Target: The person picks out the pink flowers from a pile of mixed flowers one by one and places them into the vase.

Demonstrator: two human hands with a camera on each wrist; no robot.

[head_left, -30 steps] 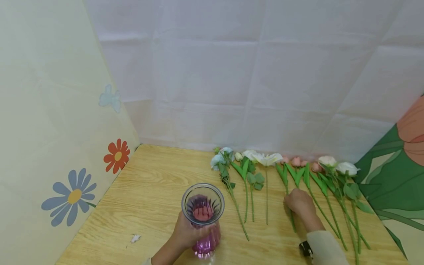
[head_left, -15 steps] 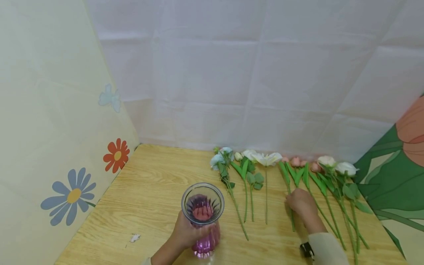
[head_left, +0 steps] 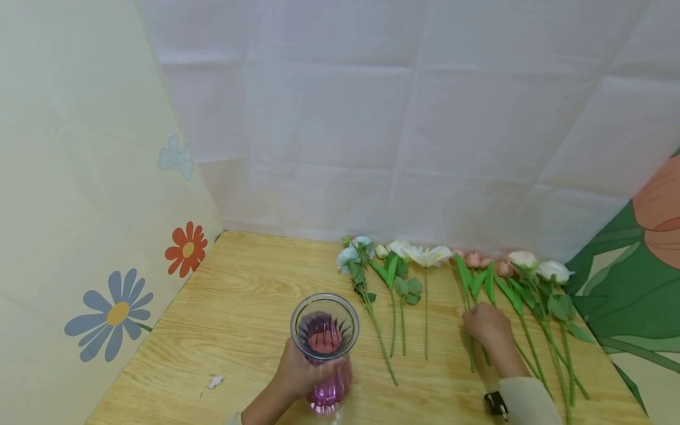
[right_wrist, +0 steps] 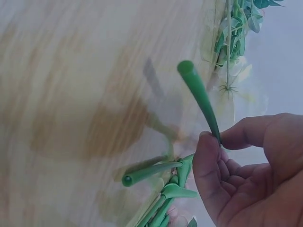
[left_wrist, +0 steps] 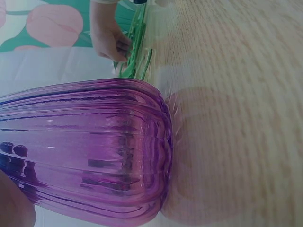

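In the head view my left hand (head_left: pixel 297 373) grips a purple glass vase (head_left: pixel 330 394) around its middle, thumb across the front. The vase stands upright, and its ribbed base meets the tabletop in the left wrist view. To the right, my right hand (head_left: pixel 487 326) is low over a row of pink tulips (head_left: pixel 473 260). Its thumb and forefinger pinch a green tulip stem (right_wrist: pixel 199 92) in the right wrist view, where the cut end points away from the fingers. A second tulip stem (right_wrist: pixel 151 172) lies below that hand, outside the pinch.
On the wooden table (head_left: pixel 239 295), blue flowers (head_left: pixel 347 258), a white lily (head_left: pixel 431 255) and white roses (head_left: pixel 554 271) lie in the row, stems toward me. A white scrap (head_left: pixel 215 382) is at left. A pale cloth (head_left: pixel 329 118) hangs behind the table.
My right hand has shifted slightly to the right, and the leftmost tulip has come along, closer to its neighbour. My left hand and the vase have stayed in place.
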